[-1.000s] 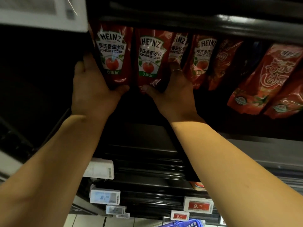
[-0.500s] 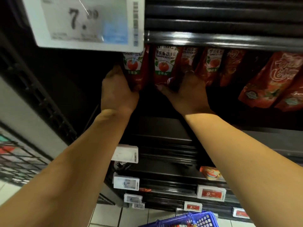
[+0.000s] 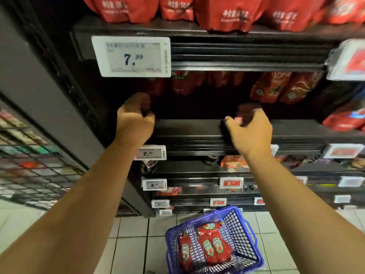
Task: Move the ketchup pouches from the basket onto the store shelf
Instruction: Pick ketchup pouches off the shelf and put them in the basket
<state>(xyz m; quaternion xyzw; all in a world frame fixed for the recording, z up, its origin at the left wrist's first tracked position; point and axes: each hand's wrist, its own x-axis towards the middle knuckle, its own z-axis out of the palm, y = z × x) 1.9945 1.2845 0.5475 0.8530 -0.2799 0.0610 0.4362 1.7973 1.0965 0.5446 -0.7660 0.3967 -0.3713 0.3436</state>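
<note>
Both hands are raised in front of the dark store shelf (image 3: 197, 127), at the level of its front edge. The left hand (image 3: 135, 120) is positioned at the left end of the shelf opening, fingers loosely curled, with nothing visible between them; its grip is released. The right hand (image 3: 249, 128) is positioned further right along the same edge, thumb extended to the left and fingers loosely bent. A ring is visible on one finger. No item is held, so this grip is likewise released. Motion blur softens both sets of fingertips. Ketchup pouches (image 3: 185, 83) already placed on the shelf stand in a row at the back of the opening, above and between the two hands; their upper halves are hidden behind the shelf rail above. To the right of this row, other red pouches (image 3: 284, 88) with a different print lean at an angle. A large price label (image 3: 134, 56) reading 7.99 is clipped to the rail above the left hand, and a smaller price tag (image 3: 151, 153) with the same figure sits on the rail just below the left wrist. Red bags (image 3: 223, 12) occupy the top shelf. The blue basket (image 3: 245, 242) stands on the tiled floor (image 3: 130, 246) below and between the forearms. It contains the remaining ketchup pouches (image 3: 209, 246), at least three, lying side by side with caps toward the shelf. A wire rack (image 3: 29, 167) is located at the left edge.
</note>
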